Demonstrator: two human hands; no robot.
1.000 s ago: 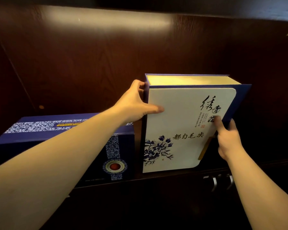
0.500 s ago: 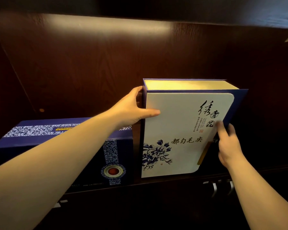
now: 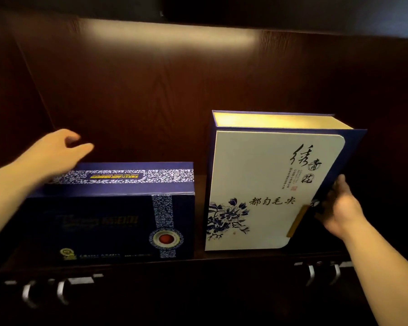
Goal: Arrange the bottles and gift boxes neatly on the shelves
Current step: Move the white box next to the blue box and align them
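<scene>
A tall white gift box (image 3: 264, 184) with blue flowers and black calligraphy stands upright on the dark wooden shelf (image 3: 198, 257), right of centre. My right hand (image 3: 339, 208) holds its blue right edge low down. A lower dark blue gift box (image 3: 108, 222) with a patterned band and a red medallion stands to its left, a narrow gap between them. My left hand (image 3: 59, 151) hovers blurred over the blue box's top left rear corner, fingers loosely apart, holding nothing.
The shelf's dark wood back panel (image 3: 163, 90) rises behind both boxes, lit from above. Below the shelf edge are cabinet doors with metal handles at the left (image 3: 45, 292) and right (image 3: 323, 274). A side wall (image 3: 10, 102) closes the shelf on the left.
My left hand has let go of the white box's left edge and swung left over the blue box. My right hand stays on the white box. The view has shifted.
</scene>
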